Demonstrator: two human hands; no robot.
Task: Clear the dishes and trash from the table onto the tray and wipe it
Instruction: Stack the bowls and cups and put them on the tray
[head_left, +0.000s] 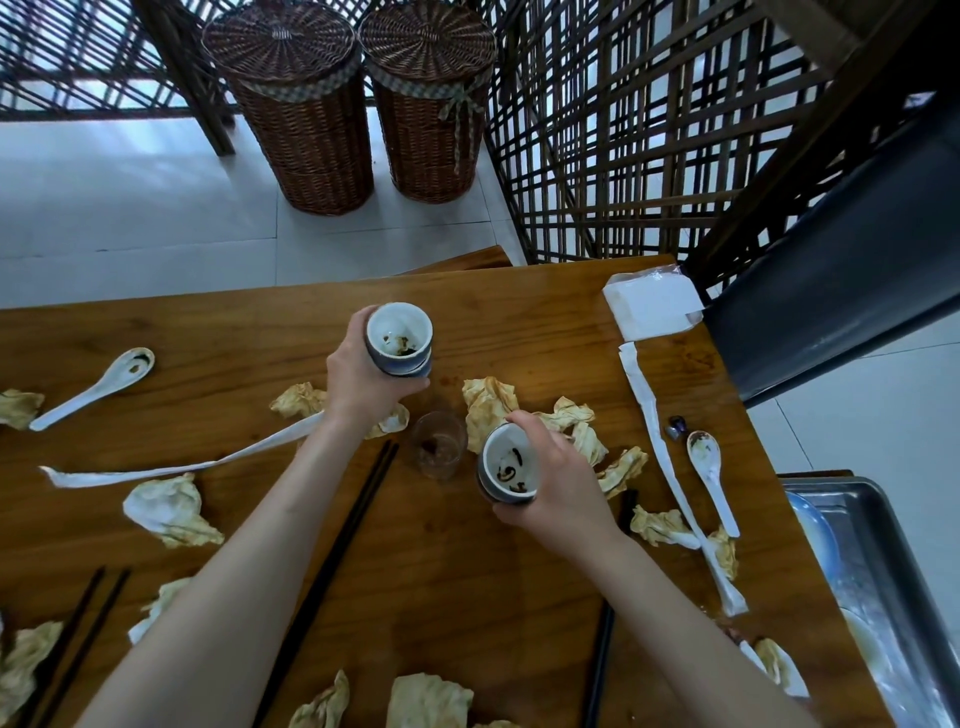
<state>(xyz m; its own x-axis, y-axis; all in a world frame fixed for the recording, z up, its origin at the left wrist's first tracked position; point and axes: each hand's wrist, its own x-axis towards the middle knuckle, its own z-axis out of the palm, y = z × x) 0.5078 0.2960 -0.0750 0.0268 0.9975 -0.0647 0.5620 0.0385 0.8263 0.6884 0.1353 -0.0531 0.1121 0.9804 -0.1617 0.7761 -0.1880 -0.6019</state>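
Centrally, cup (508, 466) amid napkins (488, 405)

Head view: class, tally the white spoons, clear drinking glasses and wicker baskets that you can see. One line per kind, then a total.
White spoons: 2
Clear drinking glasses: 1
Wicker baskets: 2
Total: 5
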